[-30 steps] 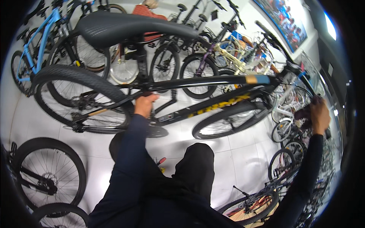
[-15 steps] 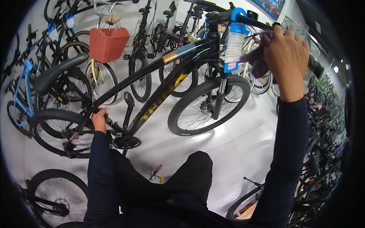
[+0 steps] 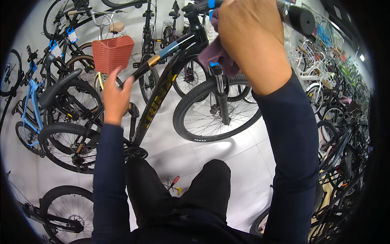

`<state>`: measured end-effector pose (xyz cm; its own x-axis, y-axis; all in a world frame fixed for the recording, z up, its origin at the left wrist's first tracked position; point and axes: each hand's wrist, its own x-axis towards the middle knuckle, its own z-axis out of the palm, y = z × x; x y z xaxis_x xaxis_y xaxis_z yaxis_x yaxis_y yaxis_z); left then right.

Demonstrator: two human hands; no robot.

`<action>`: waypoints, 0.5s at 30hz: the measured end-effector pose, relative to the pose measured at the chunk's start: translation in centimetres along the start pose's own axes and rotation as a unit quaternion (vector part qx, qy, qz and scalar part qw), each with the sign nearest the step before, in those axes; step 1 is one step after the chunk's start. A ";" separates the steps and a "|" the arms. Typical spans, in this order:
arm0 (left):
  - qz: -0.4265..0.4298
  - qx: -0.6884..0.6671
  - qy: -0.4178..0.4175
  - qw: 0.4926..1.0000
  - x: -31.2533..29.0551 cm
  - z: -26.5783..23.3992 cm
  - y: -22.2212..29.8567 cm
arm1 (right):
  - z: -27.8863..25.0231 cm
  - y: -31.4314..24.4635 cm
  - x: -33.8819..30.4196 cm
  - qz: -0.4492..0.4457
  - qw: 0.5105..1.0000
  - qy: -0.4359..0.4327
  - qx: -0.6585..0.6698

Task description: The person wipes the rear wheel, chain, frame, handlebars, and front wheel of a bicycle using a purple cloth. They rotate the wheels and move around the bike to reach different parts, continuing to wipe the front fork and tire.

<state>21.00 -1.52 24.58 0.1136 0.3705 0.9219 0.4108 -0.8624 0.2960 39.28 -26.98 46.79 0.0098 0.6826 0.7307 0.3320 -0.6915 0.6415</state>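
Observation:
A black mountain bike (image 3: 156,99) with yellow lettering and a gold-and-blue band on its top tube stands across in front of me. My left hand (image 3: 115,96) is raised over the frame between the saddle (image 3: 61,87) and the top tube, thumb and fingers apart, holding nothing. At the handlebar, my right hand (image 3: 254,40) is closed on a crumpled purple cloth (image 3: 223,61); its fingertips are hidden behind the hand. The black handlebar grip (image 3: 300,19) sticks out to the right of that hand. Below it is the front wheel (image 3: 219,110).
Several bikes line the wall behind, one with a red woven basket (image 3: 113,53) and another with a light-blue frame (image 3: 32,107). More bikes crowd the right side (image 3: 341,142). A red-handled tool (image 3: 175,180) and a yellow-handled one (image 3: 178,190) lie on the tiles near my knees. Another wheel (image 3: 67,213) is at lower left.
My left hand has come off the frame near the seat tube, risen and opened. My right hand and the cloth have moved left and nearer along the handlebar; the whole view has shifted somewhat.

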 end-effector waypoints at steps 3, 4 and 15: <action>-0.060 0.065 -0.204 0.975 3.6 3.8 0.3 | 0.5 0.7 0.2 -0.018 0.999 0.038 0.035; -0.163 0.098 -0.366 0.911 3.8 4.1 0.3 | 0.8 0.9 0.3 -0.026 0.997 0.050 0.050; -0.119 0.186 -0.256 0.941 0.9 -0.7 1.9 | 3.0 7.2 -2.6 -0.013 0.990 0.084 0.113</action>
<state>21.26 -3.03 26.10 0.3601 0.7384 0.5702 0.7575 -0.5882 0.2834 44.50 -33.08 48.82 -0.1514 0.6378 0.7552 0.5325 -0.5911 0.6059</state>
